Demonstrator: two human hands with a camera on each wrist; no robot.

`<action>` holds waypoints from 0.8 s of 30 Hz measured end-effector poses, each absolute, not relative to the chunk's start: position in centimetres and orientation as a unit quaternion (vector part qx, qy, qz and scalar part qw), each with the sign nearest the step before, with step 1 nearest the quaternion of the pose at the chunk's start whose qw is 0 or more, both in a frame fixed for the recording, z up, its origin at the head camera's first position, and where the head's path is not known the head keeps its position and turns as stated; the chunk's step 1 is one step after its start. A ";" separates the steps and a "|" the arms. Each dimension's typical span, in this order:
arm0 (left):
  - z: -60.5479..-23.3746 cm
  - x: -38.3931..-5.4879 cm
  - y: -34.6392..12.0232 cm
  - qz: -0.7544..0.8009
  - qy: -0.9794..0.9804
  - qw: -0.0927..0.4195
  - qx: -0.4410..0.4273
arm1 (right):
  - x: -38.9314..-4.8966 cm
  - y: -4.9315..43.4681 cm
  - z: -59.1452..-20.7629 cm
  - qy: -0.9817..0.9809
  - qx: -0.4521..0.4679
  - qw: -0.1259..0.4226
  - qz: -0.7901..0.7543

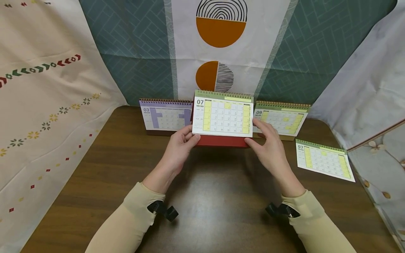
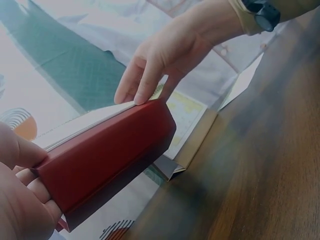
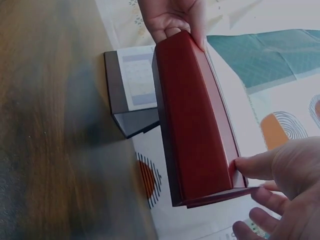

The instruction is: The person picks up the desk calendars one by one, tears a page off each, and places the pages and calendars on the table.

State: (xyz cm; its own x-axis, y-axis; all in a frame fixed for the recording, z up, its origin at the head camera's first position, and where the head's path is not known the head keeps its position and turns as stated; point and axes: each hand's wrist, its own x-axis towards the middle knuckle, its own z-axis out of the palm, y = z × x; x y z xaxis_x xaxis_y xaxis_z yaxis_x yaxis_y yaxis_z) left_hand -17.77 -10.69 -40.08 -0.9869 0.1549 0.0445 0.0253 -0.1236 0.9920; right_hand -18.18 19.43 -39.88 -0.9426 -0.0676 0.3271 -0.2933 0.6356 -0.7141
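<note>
A desk calendar (image 1: 223, 114) with a red base, a green top strip and page 07 showing is held up off the table between both hands. My left hand (image 1: 178, 149) grips its lower left corner, thumb in front and fingers behind. The lower right end is pinched by my right hand (image 1: 270, 149), its thumb on the red base (image 3: 200, 130). Behind to the left stands a purple calendar (image 1: 167, 117) on page 03, partly hidden. To the right behind is a green calendar (image 1: 278, 119) on page 09, overlapped by my right hand.
A loose 07 calendar sheet (image 1: 326, 161) lies on the wooden table (image 1: 218, 211) at the right. Patterned cloth (image 1: 136, 45) hangs behind the calendars, with more cloth along the left and right sides.
</note>
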 end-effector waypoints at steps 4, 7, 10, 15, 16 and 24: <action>-40.1 -17.8 -10.6 0.746 0.661 0.038 0.069 | -18.1 19.4 -39.9 -0.879 0.092 0.115 0.453; -40.1 -17.7 -10.5 0.743 0.665 0.032 0.071 | -18.0 19.4 -39.7 -0.844 0.066 0.063 0.529; -40.2 -17.6 -10.4 0.737 0.671 0.029 0.075 | -17.8 19.6 -39.4 -0.792 0.026 0.004 0.610; -40.3 -17.5 -10.4 0.732 0.676 0.027 0.081 | -17.8 19.4 -39.2 -0.755 -0.001 -0.028 0.655; -40.3 -17.5 -10.4 0.731 0.676 0.026 0.082 | -17.8 19.4 -39.2 -0.754 -0.001 -0.027 0.656; -40.2 -17.6 -10.6 0.733 0.675 0.025 0.081 | -17.8 19.2 -38.9 -0.734 -0.008 -0.024 0.678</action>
State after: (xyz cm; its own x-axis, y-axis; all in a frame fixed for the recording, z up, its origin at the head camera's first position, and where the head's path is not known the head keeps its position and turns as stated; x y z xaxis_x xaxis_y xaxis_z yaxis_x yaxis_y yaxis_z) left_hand -17.57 -10.57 -40.23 -0.9856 0.1457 0.0860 0.0736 -0.0882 0.9934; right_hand -17.77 19.23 -38.87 -0.9987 -0.0209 -0.0470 0.0452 0.0796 -0.9958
